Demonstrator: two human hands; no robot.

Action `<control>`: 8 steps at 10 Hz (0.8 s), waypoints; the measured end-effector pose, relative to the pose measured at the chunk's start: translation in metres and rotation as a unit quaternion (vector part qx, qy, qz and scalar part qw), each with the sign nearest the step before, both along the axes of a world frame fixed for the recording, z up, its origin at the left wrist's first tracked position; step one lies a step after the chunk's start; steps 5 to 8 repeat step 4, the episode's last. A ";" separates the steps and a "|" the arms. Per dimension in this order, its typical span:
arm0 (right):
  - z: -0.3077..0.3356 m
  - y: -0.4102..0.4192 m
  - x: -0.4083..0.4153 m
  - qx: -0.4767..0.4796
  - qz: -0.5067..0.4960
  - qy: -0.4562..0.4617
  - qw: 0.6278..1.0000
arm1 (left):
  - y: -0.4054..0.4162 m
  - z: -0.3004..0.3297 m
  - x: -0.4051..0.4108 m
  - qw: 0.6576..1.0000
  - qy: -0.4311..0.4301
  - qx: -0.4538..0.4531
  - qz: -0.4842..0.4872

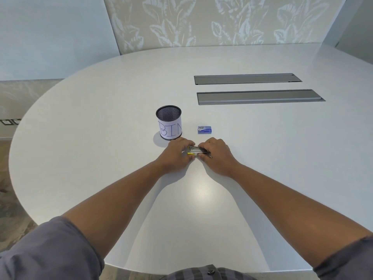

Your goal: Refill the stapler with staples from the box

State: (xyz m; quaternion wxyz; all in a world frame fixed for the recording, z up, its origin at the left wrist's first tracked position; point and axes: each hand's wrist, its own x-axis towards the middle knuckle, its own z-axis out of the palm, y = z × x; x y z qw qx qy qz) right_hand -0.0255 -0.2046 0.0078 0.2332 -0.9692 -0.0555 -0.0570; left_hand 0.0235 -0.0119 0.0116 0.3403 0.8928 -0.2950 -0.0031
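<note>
- Right now both of my hands meet at the middle of the white table (101,138), with the stapler (198,150) between them.
- My left hand (177,153) curls around the stapler's left end, where a bit of yellow shows by my fingers.
- My right hand (215,153) curls around the right end, fingers bent over the metal body.
- Silver metal shows along the top of the stapler between my hands; whether it is opened or closed I cannot tell, since my fingers hide most of it.
- At about 12 o'clock from the stapler, near but apart from my hands, the small blue staple box (205,130) lies flat on the table, and it looks closed.
- At about 11 o'clock sits a black mesh cup (169,123), upright, wrapped in white paper marked "BIN", just beyond my left knuckles.
- Well apart at 1 o'clock, two long grey panels (260,97) lie set into the tabletop, one behind the other.
- My grey sleeves (50,253) are pushed up at both elbows.
</note>
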 end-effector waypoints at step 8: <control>0.006 0.000 -0.003 0.048 -0.026 -0.002 0.998 | -0.003 0.009 -0.007 1.000 -0.002 0.000 -0.003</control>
